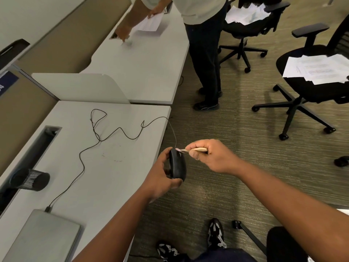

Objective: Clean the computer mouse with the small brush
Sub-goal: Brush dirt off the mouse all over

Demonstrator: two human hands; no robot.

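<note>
A closed laptop is lying on the desk. Just past the desk's right edge, over open carpet, the left hand is gripping the black mouse; the right hand is pinching the small brush, bristles seemingly touching the mouse's front.

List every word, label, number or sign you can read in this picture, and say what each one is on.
Nothing here can be read.
Papers on the near chair: lines of print, too small to read.
Sheet under the other person's hand: faint lines, blurred.
Papers on the far chair: no print can be made out.
Blue sign on the partition: white marks, cut off and blurred.
Mouse, small brush, laptop: no lettering shows.
</note>
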